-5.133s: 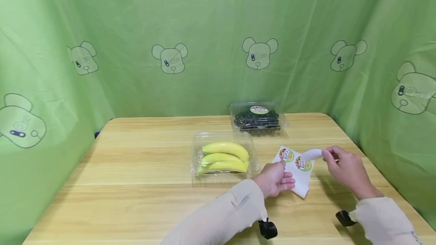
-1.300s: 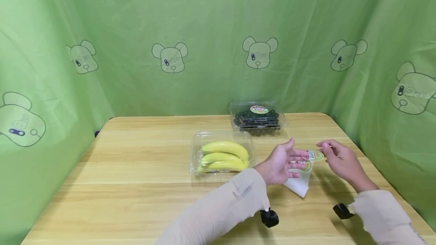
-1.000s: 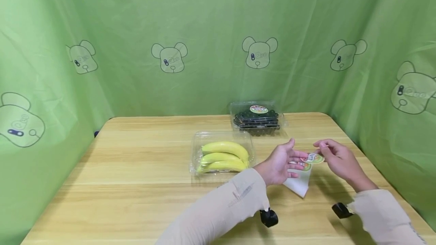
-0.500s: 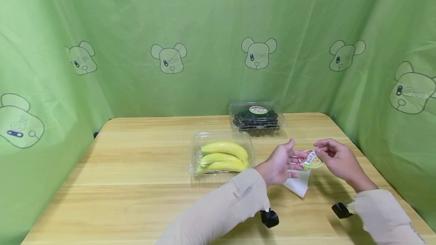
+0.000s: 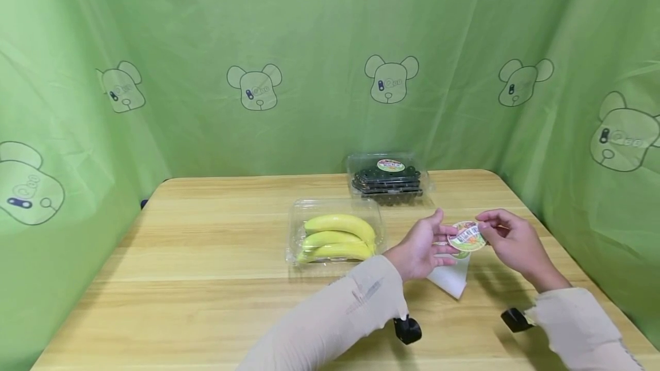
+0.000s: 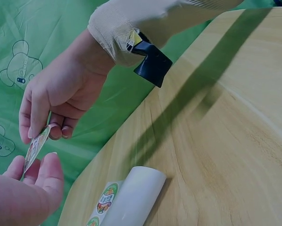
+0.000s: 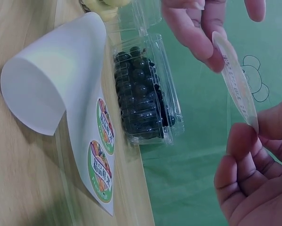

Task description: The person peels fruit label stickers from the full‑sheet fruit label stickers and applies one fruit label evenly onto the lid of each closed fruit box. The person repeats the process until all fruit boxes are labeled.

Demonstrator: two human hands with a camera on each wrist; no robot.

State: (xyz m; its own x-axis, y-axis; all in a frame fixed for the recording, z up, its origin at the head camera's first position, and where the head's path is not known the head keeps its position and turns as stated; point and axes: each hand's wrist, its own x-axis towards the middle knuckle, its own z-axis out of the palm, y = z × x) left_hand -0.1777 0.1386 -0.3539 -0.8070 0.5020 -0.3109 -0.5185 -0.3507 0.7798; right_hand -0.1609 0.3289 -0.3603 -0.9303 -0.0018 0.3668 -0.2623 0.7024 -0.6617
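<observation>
My right hand pinches an oval fruit sticker at its edge between thumb and index finger. The fingers of my left hand are extended, palm up, and their tips touch the sticker's other end; its thumb stands away from it. Below both hands lies a white sticker sheet, partly hidden by the left hand. In the right wrist view the sheet curls into a roll, with two round labels showing. The sticker appears edge-on there, slightly bowed.
A clear plastic box of yellow bananas stands left of the hands, with no label visible on it. Behind it to the right is a clear box of dark round fruit, bearing an oval sticker. Green curtains surround the wooden table.
Earlier my left hand held the sheet while my right lifted the sticker; the sticker is now off it. Over the last second the sticker turned printed face up, with my left fingers at its edge.
</observation>
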